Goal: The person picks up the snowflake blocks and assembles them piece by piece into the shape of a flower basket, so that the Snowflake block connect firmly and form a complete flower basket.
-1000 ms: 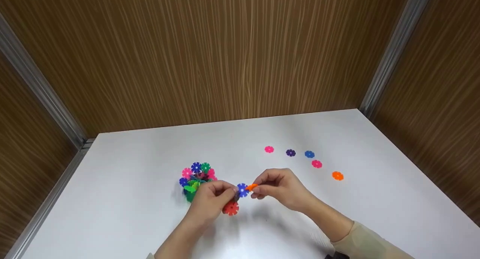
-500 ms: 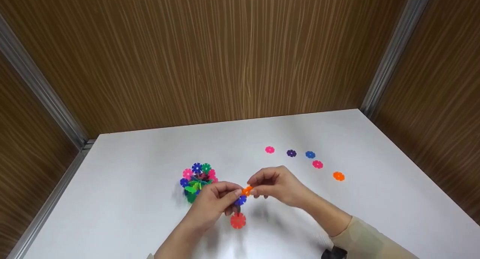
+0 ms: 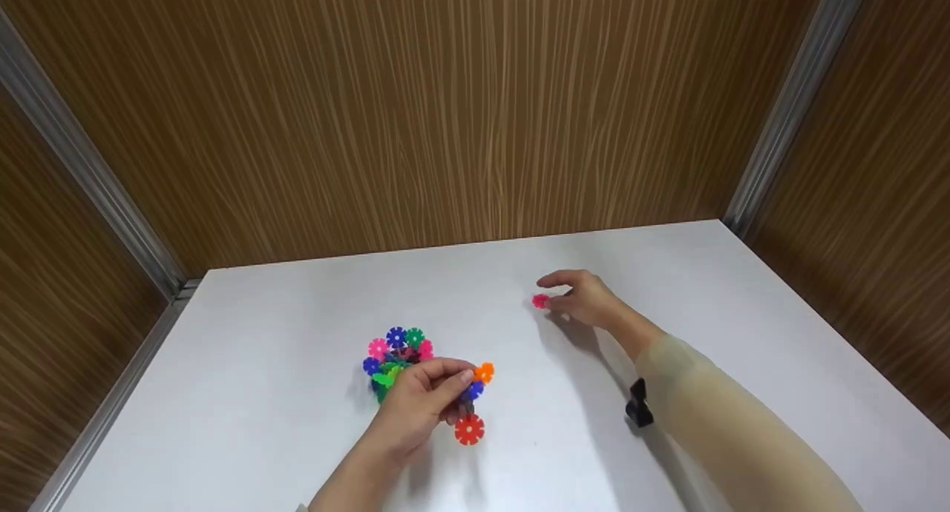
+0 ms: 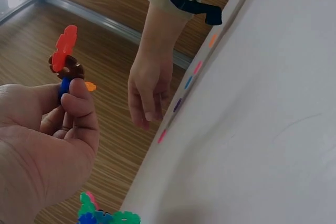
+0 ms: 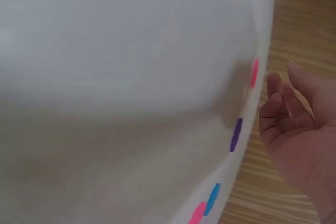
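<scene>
Soft shadows streak the white table (image 3: 282,312), with glare low in the head view.

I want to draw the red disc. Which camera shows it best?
The head view: the red disc faces the camera, its notches clear. The left wrist view shows it slanted, narrow; the right wrist view doesn't show it.

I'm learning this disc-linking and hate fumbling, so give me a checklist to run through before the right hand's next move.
1. Left hand gripping the linked discs: ok.
2. Orange disc seated firmly in its slot: cannot tell; the joint is too small to make out.
3. Right hand close to the nearest pink disc: ok.
4. That pink disc gripped: not ok; the right wrist view shows a gap between it and the hand.
5. Purple disc lying on the table: ok.
</scene>
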`<state>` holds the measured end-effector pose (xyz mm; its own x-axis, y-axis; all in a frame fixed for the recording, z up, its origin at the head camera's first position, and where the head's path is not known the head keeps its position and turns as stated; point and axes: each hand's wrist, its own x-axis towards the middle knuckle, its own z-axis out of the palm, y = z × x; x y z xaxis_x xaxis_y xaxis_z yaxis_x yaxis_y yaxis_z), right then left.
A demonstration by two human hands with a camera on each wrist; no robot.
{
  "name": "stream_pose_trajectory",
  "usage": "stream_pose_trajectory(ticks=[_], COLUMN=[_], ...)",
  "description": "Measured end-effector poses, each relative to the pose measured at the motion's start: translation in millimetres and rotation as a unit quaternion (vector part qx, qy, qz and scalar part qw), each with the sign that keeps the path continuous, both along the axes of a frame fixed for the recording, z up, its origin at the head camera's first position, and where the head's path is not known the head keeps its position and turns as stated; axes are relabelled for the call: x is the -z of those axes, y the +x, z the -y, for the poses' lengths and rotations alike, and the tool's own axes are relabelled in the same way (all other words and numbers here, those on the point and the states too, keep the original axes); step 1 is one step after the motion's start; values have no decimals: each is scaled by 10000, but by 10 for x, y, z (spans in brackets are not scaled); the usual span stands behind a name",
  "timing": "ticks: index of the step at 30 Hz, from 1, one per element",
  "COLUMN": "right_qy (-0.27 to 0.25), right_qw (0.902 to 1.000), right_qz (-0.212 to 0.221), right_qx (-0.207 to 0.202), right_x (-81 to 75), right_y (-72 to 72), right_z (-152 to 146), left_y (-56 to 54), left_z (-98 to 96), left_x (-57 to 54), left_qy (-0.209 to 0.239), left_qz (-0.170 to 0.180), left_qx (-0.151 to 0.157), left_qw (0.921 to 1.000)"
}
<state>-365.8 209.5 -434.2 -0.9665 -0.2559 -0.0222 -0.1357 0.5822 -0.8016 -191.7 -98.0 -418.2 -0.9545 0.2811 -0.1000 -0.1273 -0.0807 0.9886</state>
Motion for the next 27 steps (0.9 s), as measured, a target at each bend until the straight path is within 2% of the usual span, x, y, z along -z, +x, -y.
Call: stream_pose_trajectory(ticks=[3,7,14,21,27], right_qy=[425,743,1002,1209,1259], right_qw=[9991,9971,9942,9912,9918], right_qz=[42,-65,362,145,10], right_qx=[-45,-157,-129,-510,-205], right_x=[59,104,121,118,129], right_y=[-61,-66,84,216,252], right_z=[27,103,169,110,110], left_y=[7,11,-12,-14,-10], left_z=[-10,-13,0,-16,-8], left_x=[11,4,-29,-75,-80], left_qy=[79,54,36,6,5], left_qz=[114,185,88,127,119], left_qx=[-31,-71,-67,-101,-124], left_qw=[9999,9998,9999,9999,9999])
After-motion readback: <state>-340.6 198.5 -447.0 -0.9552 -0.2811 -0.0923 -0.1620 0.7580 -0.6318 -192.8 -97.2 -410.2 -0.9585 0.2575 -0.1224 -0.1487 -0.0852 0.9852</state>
